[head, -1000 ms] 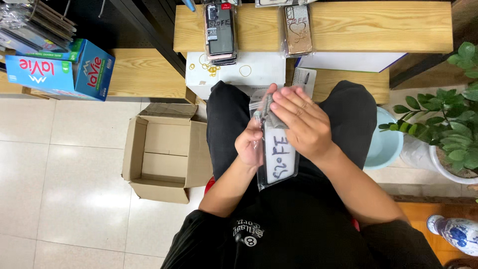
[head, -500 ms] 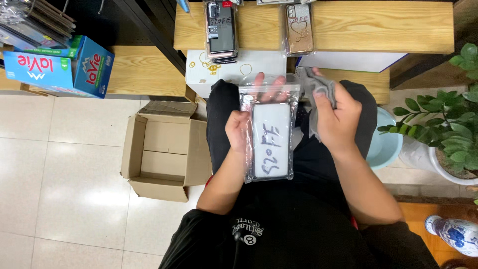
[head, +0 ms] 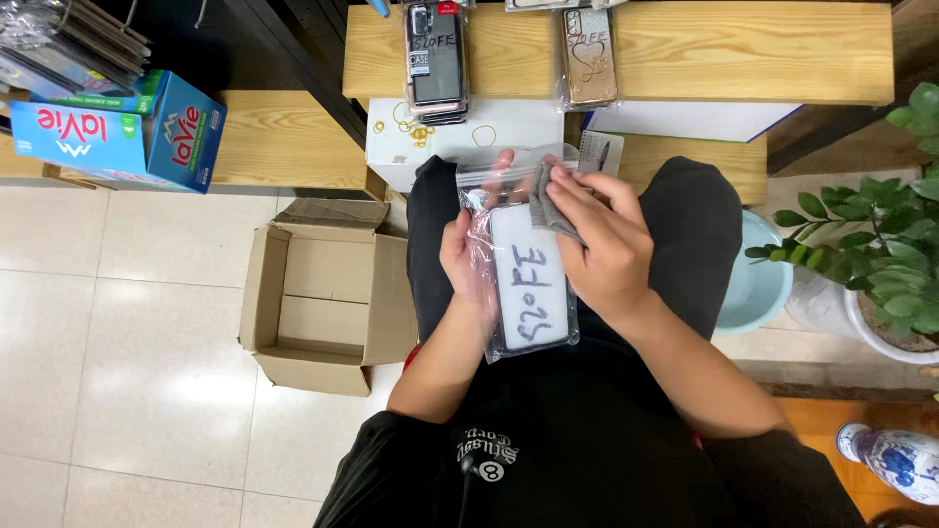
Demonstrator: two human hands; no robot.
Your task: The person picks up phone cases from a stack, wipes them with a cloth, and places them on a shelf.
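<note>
A wooden bench (head: 743,49) is running along the far side, carrying two stacks of bagged phone cases (head: 435,59). On the tiled floor (head: 117,342), an open cardboard box (head: 328,293) is sitting left, a potted plant (head: 880,264) standing right.

You hold a clear plastic bag (head: 523,264) with a white card. At the upper left, the box (head: 127,132) is blue. The carton (head: 323,293) is brown, the plant (head: 871,235) green.
</note>
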